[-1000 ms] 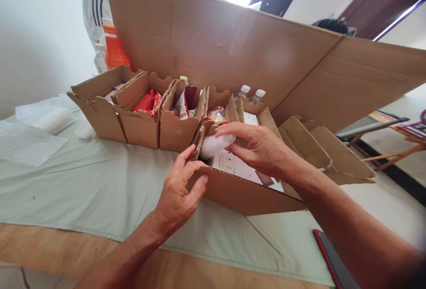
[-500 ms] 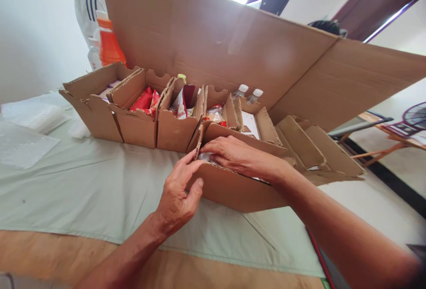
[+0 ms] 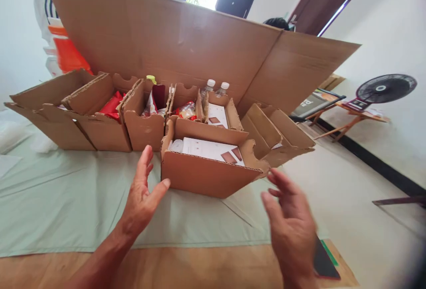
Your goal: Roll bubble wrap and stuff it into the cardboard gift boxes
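Note:
A small open cardboard box (image 3: pixel 203 176) stands in front of me on the pale green cloth (image 3: pixel 66 200). Inside it lie a white card with brown squares (image 3: pixel 213 150) and a white wrapped bundle (image 3: pixel 175 146) at its left end. My left hand (image 3: pixel 141 195) is open, fingers spread, its thumb almost at the box's left front corner. My right hand (image 3: pixel 291 224) is open too, held in the air just right of the box, holding nothing.
A row of open cardboard boxes (image 3: pixel 100 120) with red packets and snacks runs behind, with two small bottles (image 3: pixel 214 88). A big cardboard sheet (image 3: pixel 173 45) stands upright at the back. A dark phone (image 3: pixel 324 262) lies at the table edge. A fan (image 3: pixel 382 89) is at right. A person's striped sleeve (image 3: pixel 46 5) shows at the far left.
My right hand left the white bundle in the box and drew back out. Both hands came off the box and opened. The view swung to the right.

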Motion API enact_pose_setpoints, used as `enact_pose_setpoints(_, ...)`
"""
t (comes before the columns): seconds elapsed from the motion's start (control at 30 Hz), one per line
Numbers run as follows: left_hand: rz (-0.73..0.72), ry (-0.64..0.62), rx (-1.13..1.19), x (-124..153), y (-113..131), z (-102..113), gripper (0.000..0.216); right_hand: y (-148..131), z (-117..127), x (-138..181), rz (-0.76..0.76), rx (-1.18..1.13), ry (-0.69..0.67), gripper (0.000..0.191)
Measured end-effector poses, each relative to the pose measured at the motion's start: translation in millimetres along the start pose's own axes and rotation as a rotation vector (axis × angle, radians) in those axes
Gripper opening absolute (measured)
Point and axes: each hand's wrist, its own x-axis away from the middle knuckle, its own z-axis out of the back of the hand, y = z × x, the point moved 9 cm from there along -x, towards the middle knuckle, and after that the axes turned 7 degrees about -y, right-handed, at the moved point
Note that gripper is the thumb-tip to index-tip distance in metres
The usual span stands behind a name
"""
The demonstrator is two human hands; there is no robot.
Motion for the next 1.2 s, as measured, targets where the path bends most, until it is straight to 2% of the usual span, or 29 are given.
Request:
enact_pose_setpoints(0.1,0.132,-0.049,0.02,-2,-9,-9,0.084,37,-47,5,-0.099,-0.071,-0.208,0.066)
enact_pose_setpoints(0.2,0.201,-0.161,0.107,-10,-12,-31,0.082,41,-77,-7,-0.118,-0.197,-0.284,0.064)
enact_pose_setpoints(0.27,0.218,-0.198,0.145,-12,-13,-42,0.079,37,-77,-10,-0.117,-0.245,-0.263,0.06)
enact_pose_setpoints(0.33,0.197,-0.204,0.156,-6,-13,-47,0.077,37,-66,0,-0.132,-0.23,-0.24,0.054)
enact_pose_setpoints(0.43,0.164,-0.258,0.133,26,-13,-45,0.072,41,-39,36,-0.147,-0.174,-0.165,0.051)
enact_pose_setpoints(0.5,0.199,-0.273,0.083,57,-15,-32,0.064,39,-30,63,-0.147,-0.163,-0.132,0.05)
enact_pose_setpoints(0.6,0.27,-0.146,0.024,86,-12,13,0.06,18,-51,82,-0.132,-0.21,-0.194,0.048)
enact_pose_setpoints(0.67,0.235,-0.048,0.009,77,2,41,0.064,-4,-78,70,-0.111,-0.284,-0.248,0.046)
enact_pose_setpoints(0.73,0.164,-0.013,-0.01,51,18,52,0.067,-22,-97,45,-0.083,-0.366,-0.287,0.043)
enact_pose_setpoints(0.8,0.108,-0.041,-0.015,23,29,40,0.066,-26,-95,22,-0.043,-0.404,-0.256,0.04)
enact_pose_setpoints(0.9,0.062,-0.178,0.024,10,35,-7,0.071,-4,-54,17,-0.061,-0.365,-0.125,0.042)
enact_pose_setpoints(0.97,0.077,-0.279,0.044,27,30,-41,0.079,21,-18,34,-0.134,-0.305,-0.045,0.053)
enact_pose_setpoints(1.03,0.129,-0.347,0.065,55,18,-66,0.084,43,9,54,-0.2,-0.241,-0.015,0.063)
enact_pose_setpoints(1.1,0.17,-0.371,0.071,83,3,-79,0.085,57,20,64,-0.222,-0.228,-0.029,0.065)
enact_pose_setpoints(1.2,0.179,-0.395,0.05,107,-16,-88,0.091,73,15,49,-0.18,-0.339,-0.069,0.065)
